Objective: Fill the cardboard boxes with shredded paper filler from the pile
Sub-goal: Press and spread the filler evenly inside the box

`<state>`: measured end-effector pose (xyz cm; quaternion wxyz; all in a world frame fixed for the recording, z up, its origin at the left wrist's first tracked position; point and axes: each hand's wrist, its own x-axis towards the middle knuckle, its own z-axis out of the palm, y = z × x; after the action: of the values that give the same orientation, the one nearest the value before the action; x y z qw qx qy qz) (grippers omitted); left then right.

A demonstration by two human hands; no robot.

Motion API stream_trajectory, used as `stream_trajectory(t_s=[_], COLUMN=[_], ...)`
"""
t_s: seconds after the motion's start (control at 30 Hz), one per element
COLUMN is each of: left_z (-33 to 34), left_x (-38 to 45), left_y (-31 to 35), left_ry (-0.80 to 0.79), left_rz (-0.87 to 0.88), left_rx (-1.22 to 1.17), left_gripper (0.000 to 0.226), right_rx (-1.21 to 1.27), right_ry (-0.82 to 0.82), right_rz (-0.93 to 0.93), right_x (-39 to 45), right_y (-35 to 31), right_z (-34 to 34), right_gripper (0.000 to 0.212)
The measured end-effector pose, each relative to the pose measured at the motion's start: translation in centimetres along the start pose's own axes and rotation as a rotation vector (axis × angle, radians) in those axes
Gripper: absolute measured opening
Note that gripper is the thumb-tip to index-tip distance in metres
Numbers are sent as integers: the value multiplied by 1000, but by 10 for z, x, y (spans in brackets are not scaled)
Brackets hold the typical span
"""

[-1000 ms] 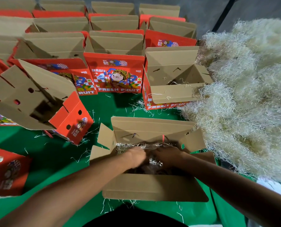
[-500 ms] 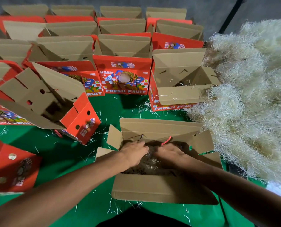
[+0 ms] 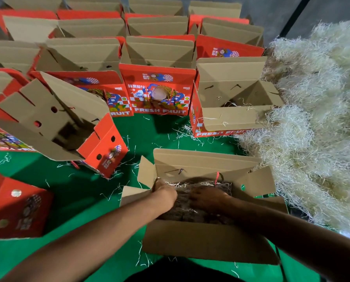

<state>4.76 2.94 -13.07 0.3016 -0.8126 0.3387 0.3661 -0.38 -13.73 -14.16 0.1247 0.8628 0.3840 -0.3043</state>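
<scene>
An open cardboard box stands right in front of me on the green cloth, with its flaps folded outward. Shredded paper filler lies inside it, dark in shadow. My left hand pushes down into the filler at the box's left end, its fingertips hidden. My right hand rests flat on the filler in the middle, fingers pointing left. The big pale pile of shredded paper fills the right side, just beyond the box.
Several open red "Fresh Fruit" boxes stand in rows behind. One open box beside the pile holds a few strands. A tipped box and a closed red box lie at the left. Loose strands litter the green cloth.
Both hands stayed inside the front box. They have spread apart: my left hand slid to the box's left end and my right hand flattened on the filler.
</scene>
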Motion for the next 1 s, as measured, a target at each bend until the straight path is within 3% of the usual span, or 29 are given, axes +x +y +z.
stream_trajectory(t_s=[0.1,0.17,0.23,0.33,0.4,0.43,0.5,0.6,0.73,0.87,1.0], left_z=[0,-2,-7,-22,-32,-34,-30,-14,-5,-14,-15], left_x=[-6,-7,-10,-18,-25,-26,-26,-19,-14,-19,-35], left_y=[1,3,4,7,11,14,20,28,28,28,15], left_ry=[-30,-58,-52,169,393,429,326,196,154,124,16], left_rz=[-7,-22,-39,40,154,227,336,318,274,243,157], left_rx=[113,192,175,24,-106,-152,-176,-150,-85,-34,-76], left_gripper=[43,39,40,32,31,33,35,30,60,46,24], right_rx=[220,392,403,315,303,296,278,308,308,291,422], right_ry=[-95,-65,-13,66,71,51,16,-6,-36,-53,-30], right_rz=[165,275,361,436,408,395,427,500,504,517,512], right_x=[-21,-30,-33,-32,-28,-26,-20,-17,-21,-26,-25], right_y=[11,12,13,11,5,1,-8,-10,-8,-8,-5], right_z=[2,-6,-14,-14,-7,-3,2,6,11,16,7], right_gripper=[40,43,38,25,25,27,30,34,72,90,90])
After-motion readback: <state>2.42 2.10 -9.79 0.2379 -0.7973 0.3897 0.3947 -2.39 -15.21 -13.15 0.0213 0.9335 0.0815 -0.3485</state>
